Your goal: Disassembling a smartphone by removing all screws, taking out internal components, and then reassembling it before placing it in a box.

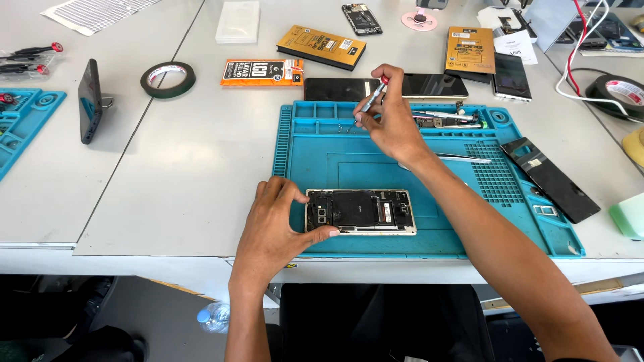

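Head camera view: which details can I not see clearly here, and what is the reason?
- Screwdriver tip: too small, partly behind the right hand; whether it touches a screw is unclear.
- Opened phone, left end: covered by the left hand.
- Small parts in the blue repair mat compartments: too small to identify.
- Black tape roll at right: cut off by the frame edge.

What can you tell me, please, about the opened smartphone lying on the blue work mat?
The opened smartphone with its back cover off lies flat and lengthwise on the near part of the blue silicone work mat. A pale metallic frame rims it; inside show a dark round coil plate, a camera module toward the left end and dark boards. The left hand steadies its left end, thumb along the near edge. The right hand is apart from it, holding a red-capped screwdriver over the mat's far trays.
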